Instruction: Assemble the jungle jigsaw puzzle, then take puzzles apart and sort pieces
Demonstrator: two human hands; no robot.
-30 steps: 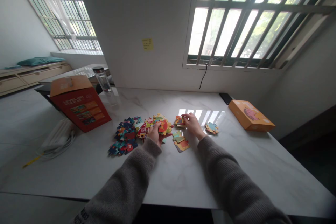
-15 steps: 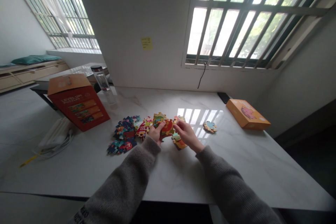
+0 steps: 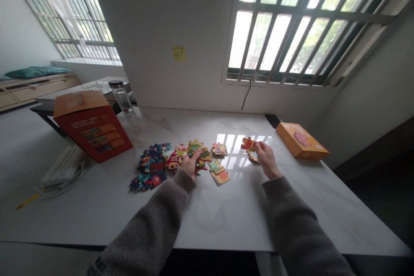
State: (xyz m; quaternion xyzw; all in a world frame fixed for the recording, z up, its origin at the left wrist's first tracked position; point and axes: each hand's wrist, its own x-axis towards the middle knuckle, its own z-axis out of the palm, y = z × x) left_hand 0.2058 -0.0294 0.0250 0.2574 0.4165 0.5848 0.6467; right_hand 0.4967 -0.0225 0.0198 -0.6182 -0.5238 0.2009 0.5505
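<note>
My left hand [image 3: 190, 164] is closed around several green and yellow puzzle pieces [image 3: 203, 155], its thumb lying on top. Between the fingertips of my right hand [image 3: 265, 158] is a red and yellow puzzle piece [image 3: 247, 143], raised over a light-coloured puzzle piece [image 3: 253, 157] on the table. A small stack of puzzle pieces [image 3: 219, 149] lies between the hands, and two overlapping pieces [image 3: 221, 177] rest nearer to me. Left of my left hand spreads a heap of dark blue puzzle pieces [image 3: 151, 164], with red barn-patterned pieces [image 3: 174, 159] beside it.
A red puzzle box [image 3: 95, 131] stands at the left, a glass bottle [image 3: 121, 98] behind it. White cables with a power strip [image 3: 63, 172] lie at the left. An orange box [image 3: 301, 141] and a black phone-like object [image 3: 272, 121] sit at the right on the marble-patterned table [image 3: 239, 220].
My right hand has moved right, away from my left hand, carrying the red and yellow piece over the light-coloured one. My left hand stays in nearly the same place with its pieces.
</note>
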